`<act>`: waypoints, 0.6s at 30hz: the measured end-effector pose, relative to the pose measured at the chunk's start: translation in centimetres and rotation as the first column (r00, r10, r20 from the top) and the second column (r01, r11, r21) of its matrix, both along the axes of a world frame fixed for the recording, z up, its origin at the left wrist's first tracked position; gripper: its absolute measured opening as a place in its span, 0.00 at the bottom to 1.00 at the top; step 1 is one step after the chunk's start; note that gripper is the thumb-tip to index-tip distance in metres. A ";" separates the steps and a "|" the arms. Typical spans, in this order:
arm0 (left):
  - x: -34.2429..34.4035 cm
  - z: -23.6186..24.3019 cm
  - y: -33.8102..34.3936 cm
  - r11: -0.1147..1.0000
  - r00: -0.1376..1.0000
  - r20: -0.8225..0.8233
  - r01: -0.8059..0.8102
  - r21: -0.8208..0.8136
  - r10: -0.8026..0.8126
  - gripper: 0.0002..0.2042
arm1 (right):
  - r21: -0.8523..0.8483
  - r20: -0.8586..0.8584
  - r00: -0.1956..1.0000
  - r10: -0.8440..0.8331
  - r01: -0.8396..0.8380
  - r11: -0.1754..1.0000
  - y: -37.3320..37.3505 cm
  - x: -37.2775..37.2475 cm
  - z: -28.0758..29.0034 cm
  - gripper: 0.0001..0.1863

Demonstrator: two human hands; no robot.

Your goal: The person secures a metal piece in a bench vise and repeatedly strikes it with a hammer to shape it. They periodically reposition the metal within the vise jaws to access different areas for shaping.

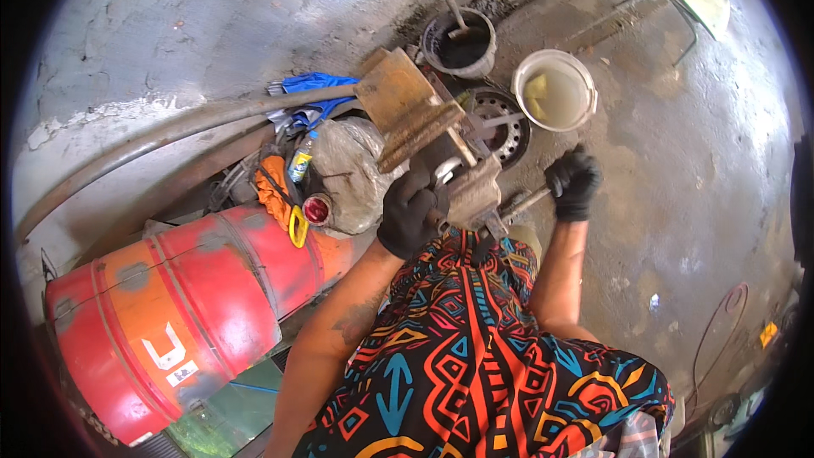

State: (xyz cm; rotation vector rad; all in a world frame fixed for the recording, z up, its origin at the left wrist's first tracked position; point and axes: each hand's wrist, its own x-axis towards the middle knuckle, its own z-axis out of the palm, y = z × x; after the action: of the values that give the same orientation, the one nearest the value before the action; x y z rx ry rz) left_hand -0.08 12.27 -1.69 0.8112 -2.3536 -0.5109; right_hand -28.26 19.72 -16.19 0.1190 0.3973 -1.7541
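Observation:
A rusty metal vise (pixel 475 197) stands right in front of my body, with a wide bent steel plate (pixel 400 93) at its far end. My left hand (pixel 412 214), in a black glove, is curled against the vise's left side. A short round brown end shows beside its fingers, but what they hold is hidden. My right hand (pixel 575 180), also black-gloved, is closed around the outer end of a metal bar (pixel 527 202). The bar's other end reaches the near, lower part of the vise.
A red drum (pixel 203 288) lies at the left near a bulky grey wrapped bundle (pixel 346 165). A long curved pipe (pixel 170 129) runs along the wall. Beyond the vise are a dark bucket (pixel 459 64) with a shovel, a white bucket (pixel 583 89) and a wheel rim (pixel 504 146).

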 end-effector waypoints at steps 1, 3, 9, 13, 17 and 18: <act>0.0 0.0 0.1 1.000 1.000 -0.004 -0.010 0.013 0.010 0.11 | -0.084 -0.449 0.890 0.083 -0.134 0.987 -0.5 -0.5 8.0 0.16; -0.3 -0.3 0.5 1.000 0.998 -0.052 -0.020 -0.004 0.019 0.10 | -0.106 -0.799 0.572 0.183 -0.435 0.894 0.2 -0.9 15.1 0.19; -1.6 0.3 0.6 0.994 0.970 -0.218 -0.108 0.004 0.107 0.08 | 0.027 -0.999 -0.001 0.038 -0.724 0.689 1.8 5.9 21.9 0.18; -1.6 -1.1 -0.3 0.994 0.948 -0.303 -0.106 -0.008 0.099 0.07 | 0.093 -0.971 -0.231 -0.058 -0.592 0.801 3.3 14.2 22.9 0.15; -1.5 -1.4 -0.4 0.996 0.938 -0.337 -0.085 0.018 0.086 0.07 | 0.231 -0.908 -0.418 0.024 -0.451 0.862 4.1 17.6 22.7 0.13; -1.4 -1.0 -0.4 0.997 0.932 -0.354 -0.079 0.017 0.080 0.07 | 0.257 -0.872 -0.489 0.031 -0.403 0.879 4.3 18.4 22.7 0.12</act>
State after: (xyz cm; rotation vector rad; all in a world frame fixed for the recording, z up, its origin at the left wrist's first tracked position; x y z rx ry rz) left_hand -1.52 11.83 -2.74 0.7429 -1.9806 -0.5740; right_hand -9.82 23.97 6.47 -1.8739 1.3811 -0.7889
